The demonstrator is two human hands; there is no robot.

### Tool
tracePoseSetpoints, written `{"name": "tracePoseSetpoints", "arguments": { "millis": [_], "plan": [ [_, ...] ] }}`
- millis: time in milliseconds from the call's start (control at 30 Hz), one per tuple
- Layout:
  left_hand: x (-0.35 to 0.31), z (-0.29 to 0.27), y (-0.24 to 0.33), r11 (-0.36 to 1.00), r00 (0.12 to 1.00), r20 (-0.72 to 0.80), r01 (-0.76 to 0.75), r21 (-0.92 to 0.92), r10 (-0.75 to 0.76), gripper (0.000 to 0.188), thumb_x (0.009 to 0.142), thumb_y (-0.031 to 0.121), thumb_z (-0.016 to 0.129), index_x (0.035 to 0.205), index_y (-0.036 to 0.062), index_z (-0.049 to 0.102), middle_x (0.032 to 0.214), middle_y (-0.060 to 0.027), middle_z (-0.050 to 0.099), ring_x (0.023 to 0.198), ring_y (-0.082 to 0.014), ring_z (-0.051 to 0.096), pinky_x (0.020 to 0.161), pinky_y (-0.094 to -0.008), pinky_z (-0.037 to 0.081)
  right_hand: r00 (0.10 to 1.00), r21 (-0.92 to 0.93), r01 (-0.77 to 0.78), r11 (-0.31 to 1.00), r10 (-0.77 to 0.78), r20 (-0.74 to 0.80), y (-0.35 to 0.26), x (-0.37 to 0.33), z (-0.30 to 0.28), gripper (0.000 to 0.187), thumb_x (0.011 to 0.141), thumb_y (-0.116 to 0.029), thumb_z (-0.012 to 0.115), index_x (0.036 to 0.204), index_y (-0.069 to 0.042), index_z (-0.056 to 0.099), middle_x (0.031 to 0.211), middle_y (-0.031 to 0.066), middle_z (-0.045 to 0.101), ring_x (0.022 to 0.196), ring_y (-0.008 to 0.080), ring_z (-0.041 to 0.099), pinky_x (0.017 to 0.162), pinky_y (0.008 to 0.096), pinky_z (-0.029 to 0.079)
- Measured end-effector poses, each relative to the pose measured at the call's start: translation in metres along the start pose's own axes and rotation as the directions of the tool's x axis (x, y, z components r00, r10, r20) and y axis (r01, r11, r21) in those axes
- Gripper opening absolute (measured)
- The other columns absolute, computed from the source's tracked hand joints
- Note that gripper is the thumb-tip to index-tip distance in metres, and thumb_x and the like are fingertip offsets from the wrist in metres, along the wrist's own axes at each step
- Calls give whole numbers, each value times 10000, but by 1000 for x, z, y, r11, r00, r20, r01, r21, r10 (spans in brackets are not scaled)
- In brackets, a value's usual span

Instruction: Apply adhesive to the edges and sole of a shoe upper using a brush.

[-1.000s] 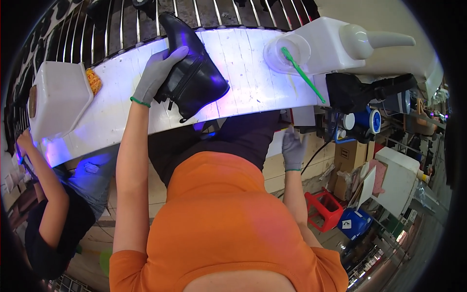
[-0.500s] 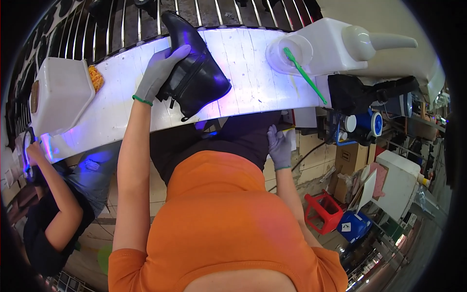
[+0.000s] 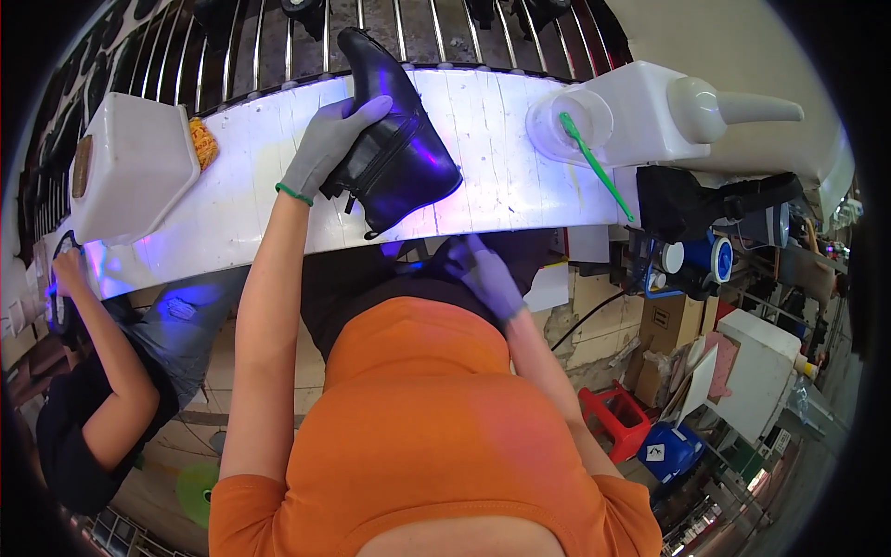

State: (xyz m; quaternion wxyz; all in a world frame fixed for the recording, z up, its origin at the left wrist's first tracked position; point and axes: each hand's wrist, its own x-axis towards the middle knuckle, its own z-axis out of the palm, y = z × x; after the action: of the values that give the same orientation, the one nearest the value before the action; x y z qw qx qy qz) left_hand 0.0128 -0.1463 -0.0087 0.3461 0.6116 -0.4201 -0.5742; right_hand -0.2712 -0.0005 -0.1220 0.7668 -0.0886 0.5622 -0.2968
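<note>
A black ankle boot [image 3: 397,172] with a side zip lies tilted over the white work surface [image 3: 501,200], its toe pointing to the far edge. My left hand [image 3: 327,141], in a grey glove with a green cuff, grips the boot from its left side, thumb across the upper. The fingers beneath the boot are hidden. Just below the near edge of the surface, over my lap, is my gloved right hand [image 3: 490,280]. Its fingers look stretched out and somewhat blurred, and nothing shows in them.
At right stand a clear tub [image 3: 548,137] with a green-handled brush [image 3: 594,165] and a white container [image 3: 640,111]. A white box [image 3: 130,167] and an orange sponge-like piece [image 3: 202,144] sit at left. Metal rollers [image 3: 436,32] run behind. Another person's arm [image 3: 116,362] works at far left.
My right hand has moved up and to the left over my lap, toward the surface's near edge. My left hand keeps its grip on the boot. The whole view has shifted slightly.
</note>
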Motion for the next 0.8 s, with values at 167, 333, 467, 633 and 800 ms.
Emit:
{"name": "tracePoseSetpoints", "arguments": {
  "millis": [167, 333, 467, 633, 800],
  "plan": [
    [3, 2, 4, 1000, 1000, 16, 9, 20, -9, 548, 871, 476, 655, 1077, -31, 649, 902, -54, 670, 748, -110, 621, 689, -237, 502, 928, -312, 373, 874, -345, 142, 20, 99, -27, 352, 1020, -252, 436, 1281, -27, 512, 1297, 136, 526, 1211, 232, 497, 1052, 411, 389],
    [6, 2, -4, 999, 999, 21, -36, -6, 36, 648, 813, 570, 668, 1023, -43, 669, 860, -83, 680, 725, -135, 645, 685, -254, 512, 778, -964, 224, -145, -569, 266, -27, 125, -110, 433, 1005, -189, 430, 1395, 1, 424, 1384, 146, 491, 1295, 249, 431, 1101, 371, 343],
    [0, -8, -9, 999, 999, -7, -33, -12, 33, 648, 816, 571, 665, 1019, -44, 667, 860, -80, 679, 720, -134, 642, 683, -251, 508, 847, -967, 63, -247, -499, 183, -45, 112, -105, 433, 1023, -217, 390, 1388, 13, 426, 1383, 157, 489, 1281, 252, 447, 1097, 382, 352],
    [14, 18, 2, 998, 996, 72, -56, 1, 56, 493, 880, 452, 654, 1041, -14, 666, 876, -44, 670, 716, -103, 613, 664, -232, 491, 783, -805, 306, -509, -346, 517, 39, 107, -57, 390, 1013, -189, 445, 1339, 25, 462, 1308, 167, 548, 1182, 290, 545, 1034, 409, 415],
    [1, -6, -6, 999, 1000, -9, -7, -51, 7, 560, 840, 503, 679, 1020, -27, 683, 838, -50, 684, 714, -103, 632, 664, -233, 499, 874, 146, -26, 989, -49, 484, -4, 13, 7, 396, 1000, -313, 501, 1204, 23, 551, 1343, 239, 502, 1272, 340, 495, 1102, 430, 382]
  ]
}}
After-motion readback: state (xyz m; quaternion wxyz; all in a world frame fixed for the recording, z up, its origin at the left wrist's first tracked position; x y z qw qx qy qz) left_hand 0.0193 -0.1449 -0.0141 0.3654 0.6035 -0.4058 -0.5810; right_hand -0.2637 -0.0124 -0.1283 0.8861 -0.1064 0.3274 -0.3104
